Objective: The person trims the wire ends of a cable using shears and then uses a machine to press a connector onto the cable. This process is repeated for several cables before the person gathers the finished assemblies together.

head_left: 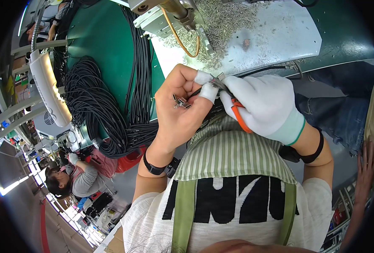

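Head view: pinching thin black cable [196, 91] in white-tipped left grip [178, 116], clasping orange-handled metal pliers [239, 116] in white-gloved right grip [265, 105]. Align squarely.

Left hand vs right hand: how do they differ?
Covering: the left hand is mostly bare with white fingertip covers; the right hand wears a white glove.
Load: the left hand holds small metal pieces in its palm; the right hand grips an orange-handled tool.
Shared: both arms wear dark bands.
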`<action>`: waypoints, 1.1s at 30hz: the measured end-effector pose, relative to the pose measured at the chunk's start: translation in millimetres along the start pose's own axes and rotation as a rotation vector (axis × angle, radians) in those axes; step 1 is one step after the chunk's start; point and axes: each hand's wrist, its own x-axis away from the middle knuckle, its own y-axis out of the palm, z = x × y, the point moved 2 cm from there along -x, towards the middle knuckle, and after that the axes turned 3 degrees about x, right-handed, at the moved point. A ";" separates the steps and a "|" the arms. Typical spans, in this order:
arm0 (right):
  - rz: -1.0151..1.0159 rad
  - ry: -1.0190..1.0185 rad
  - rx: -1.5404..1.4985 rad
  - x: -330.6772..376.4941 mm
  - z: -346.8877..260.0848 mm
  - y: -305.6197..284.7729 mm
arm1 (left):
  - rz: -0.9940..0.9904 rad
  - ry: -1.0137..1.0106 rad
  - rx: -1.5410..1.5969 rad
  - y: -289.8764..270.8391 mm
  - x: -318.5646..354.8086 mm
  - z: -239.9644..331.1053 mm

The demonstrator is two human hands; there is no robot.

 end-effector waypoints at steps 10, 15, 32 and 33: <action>0.160 -0.012 0.035 -3.8 -2.0 -1.8 | -0.042 -0.023 0.031 5.7 -2.8 6.8; 0.057 0.060 -0.061 -1.2 -1.8 -2.4 | 0.012 -0.004 0.008 8.8 -2.0 9.9; 0.163 0.192 -0.242 -6.7 -2.9 10.1 | 0.051 -0.004 -0.107 7.0 -2.6 5.8; 0.317 0.094 -0.051 -7.0 -3.4 8.9 | 0.053 -0.004 -0.106 7.5 -2.7 5.7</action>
